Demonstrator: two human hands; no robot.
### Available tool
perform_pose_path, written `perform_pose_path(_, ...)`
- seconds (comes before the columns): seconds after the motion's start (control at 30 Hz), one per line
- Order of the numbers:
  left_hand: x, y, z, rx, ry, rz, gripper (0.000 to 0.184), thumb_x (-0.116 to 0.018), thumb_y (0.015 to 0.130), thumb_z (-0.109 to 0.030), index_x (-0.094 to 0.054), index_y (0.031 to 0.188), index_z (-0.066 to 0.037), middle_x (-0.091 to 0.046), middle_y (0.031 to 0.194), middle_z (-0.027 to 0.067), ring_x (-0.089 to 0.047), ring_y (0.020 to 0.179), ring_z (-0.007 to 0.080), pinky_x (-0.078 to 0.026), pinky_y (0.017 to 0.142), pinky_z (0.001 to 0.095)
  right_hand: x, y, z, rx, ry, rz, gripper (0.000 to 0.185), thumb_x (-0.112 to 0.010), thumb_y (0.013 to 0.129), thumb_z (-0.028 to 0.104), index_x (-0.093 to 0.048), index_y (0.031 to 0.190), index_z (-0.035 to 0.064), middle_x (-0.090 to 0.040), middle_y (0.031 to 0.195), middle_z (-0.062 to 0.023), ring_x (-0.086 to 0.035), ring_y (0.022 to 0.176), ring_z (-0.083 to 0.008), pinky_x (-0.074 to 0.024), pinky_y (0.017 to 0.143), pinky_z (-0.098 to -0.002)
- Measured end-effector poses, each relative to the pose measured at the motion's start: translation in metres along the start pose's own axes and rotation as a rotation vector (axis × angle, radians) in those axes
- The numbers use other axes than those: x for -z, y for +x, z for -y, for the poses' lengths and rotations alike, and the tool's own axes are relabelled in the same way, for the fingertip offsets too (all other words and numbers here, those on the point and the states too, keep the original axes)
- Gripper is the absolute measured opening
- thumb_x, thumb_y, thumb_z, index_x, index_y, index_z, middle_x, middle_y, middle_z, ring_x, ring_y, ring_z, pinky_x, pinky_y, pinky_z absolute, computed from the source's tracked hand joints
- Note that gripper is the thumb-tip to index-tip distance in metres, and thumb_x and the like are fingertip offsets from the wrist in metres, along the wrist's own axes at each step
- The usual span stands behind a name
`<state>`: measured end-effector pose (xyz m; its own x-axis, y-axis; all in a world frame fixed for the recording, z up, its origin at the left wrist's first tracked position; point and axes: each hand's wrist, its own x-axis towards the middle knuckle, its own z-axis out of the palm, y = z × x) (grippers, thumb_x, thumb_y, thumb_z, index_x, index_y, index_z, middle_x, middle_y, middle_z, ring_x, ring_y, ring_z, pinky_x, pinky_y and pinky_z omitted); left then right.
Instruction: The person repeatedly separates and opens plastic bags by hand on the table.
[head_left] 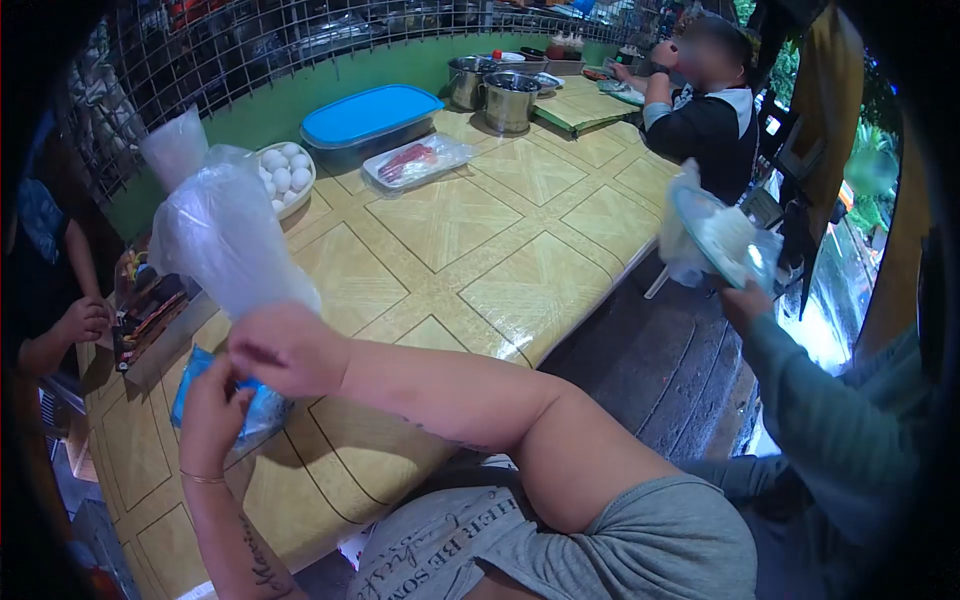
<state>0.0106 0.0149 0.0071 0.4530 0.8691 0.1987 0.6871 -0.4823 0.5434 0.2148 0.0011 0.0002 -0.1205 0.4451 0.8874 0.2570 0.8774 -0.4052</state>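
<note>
My left hand (213, 408) is at a blue and clear plastic packet (262, 412) near the table's left front edge. Its fingers curl at the packet's upper part, and the exact grip is partly hidden. My right hand (288, 348) reaches across, blurred by motion, with fingers bent close to the left fingertips. Whatever it pinches is too small or hidden to make out. Just behind my right hand stands a large translucent plastic bag (228, 235), its lower end partly covered by that hand.
Further back are a bowl of white eggs (290, 178), a blue-lidded container (370, 115), a wrapped meat tray (415, 163) and steel pots (510, 103). One person (705, 110) sits at the far end. Another person's hand (748, 300) holds a plate (715, 235) at right; a hand (85, 320) shows left.
</note>
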Motion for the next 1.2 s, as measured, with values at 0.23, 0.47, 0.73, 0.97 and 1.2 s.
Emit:
perform_pose_path(0.23,0.012,-0.004,-0.005,-0.016,-0.018,-0.221,0.017,-0.060,0.078,-0.004,-0.058,0.095,-0.002,-0.056,0.074,0.0109,-0.053,0.067,0.0192,-0.044,0.063,0.0331,-0.055,-0.043,-0.023,-0.292,-0.276,0.690,0.019,-0.060,0.075,0.009,-0.060,0.093,0.0030,-0.063,0.085,-0.0178,-0.062,0.083,-0.0388,-0.0507,0.075,-0.0456)
perform_pose_path(0.47,0.015,-0.010,-0.011,0.007,-0.101,-0.157,0.014,-0.063,0.077,-0.005,-0.059,0.090,-0.002,-0.053,0.068,0.0041,-0.049,0.063,0.0124,-0.042,0.058,0.0286,-0.060,-0.049,-0.021,-0.140,-0.295,0.620,0.017,-0.058,0.075,0.004,-0.067,0.089,0.0055,-0.064,0.094,-0.0164,-0.062,0.094,-0.0363,-0.0509,0.082,-0.0411)
perform_pose_path(0.73,0.027,-0.013,-0.012,0.086,-0.113,-0.048,0.016,-0.065,0.078,-0.008,-0.059,0.092,-0.002,-0.053,0.064,0.0034,-0.050,0.061,0.0118,-0.042,0.057,0.0284,-0.044,-0.035,-0.019,-0.327,-0.115,0.597,0.016,-0.063,0.070,0.000,-0.068,0.084,0.0061,-0.065,0.089,-0.0157,-0.063,0.087,-0.0357,-0.0516,0.076,-0.0418)
perform_pose_path(0.97,0.020,-0.010,-0.005,0.035,-0.041,0.013,0.016,-0.067,0.081,-0.009,-0.060,0.093,-0.002,-0.054,0.065,0.0038,-0.051,0.061,0.0123,-0.043,0.058,0.0296,-0.057,-0.041,-0.017,-0.131,-0.438,0.769,0.013,-0.062,0.076,0.010,-0.066,0.089,0.0100,-0.067,0.090,-0.0091,-0.061,0.091,-0.0331,-0.0522,0.077,-0.0407)
perform_pose_path(1.2,0.023,-0.005,0.024,0.123,-0.150,-0.071,0.014,-0.066,0.086,-0.009,-0.061,0.095,-0.001,-0.061,0.080,0.0051,-0.055,0.074,0.0121,-0.046,0.068,0.0280,-0.053,-0.041,-0.022,-0.056,-0.292,0.627,0.018,-0.069,0.070,0.010,-0.061,0.085,0.0087,-0.064,0.087,-0.0062,-0.058,0.093,-0.0323,-0.0496,0.082,-0.0403)
